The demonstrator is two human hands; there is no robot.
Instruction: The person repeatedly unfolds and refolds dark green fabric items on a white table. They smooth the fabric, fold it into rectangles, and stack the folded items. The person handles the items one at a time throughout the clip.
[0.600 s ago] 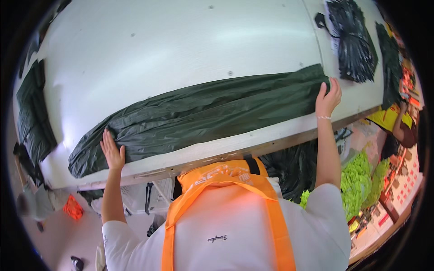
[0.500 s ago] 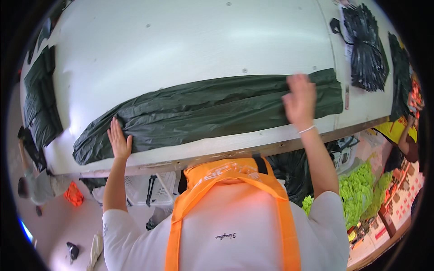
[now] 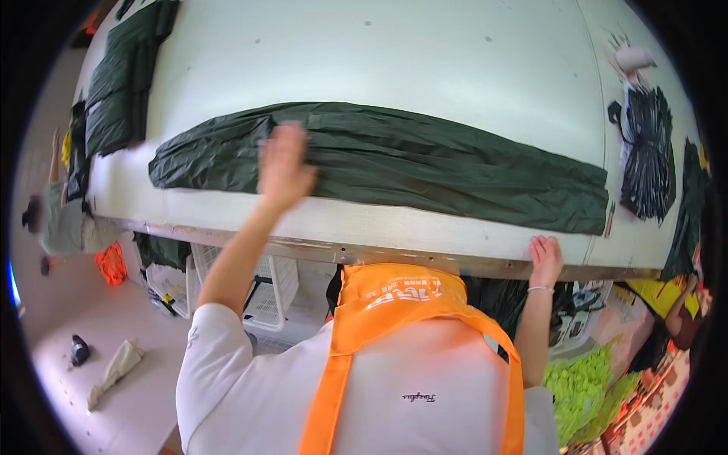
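A long, folded piece of thin, shiny dark green sheeting point(image 3: 425, 163), plastic or coated fabric, stretches across the white table point(image 3: 425, 68), wrinkled along its length. My left hand point(image 3: 287, 168) is over its left part, blurred by motion, fingers stretched out and holding nothing. Whether the palm presses on the sheeting I cannot tell. My right hand point(image 3: 546, 260) rests at the table's front edge, just below the right part of the sheeting; its fingers lie on the tabletop and grip nothing.
Stacked dark green folded pieces point(image 3: 121, 83) lie at the far left. A tied bundle of black strips point(image 3: 647, 155) and a white roll point(image 3: 634, 58) are at the right. Below the edge stand white baskets point(image 3: 273, 292) and a lime-green heap point(image 3: 580, 394). Another person point(image 3: 64, 220) is at left.
My left hand has moved right and farther over the sheeting. My right hand has come off it to the front edge. The sheeting's right end now lies nearer me, and the view has shifted.
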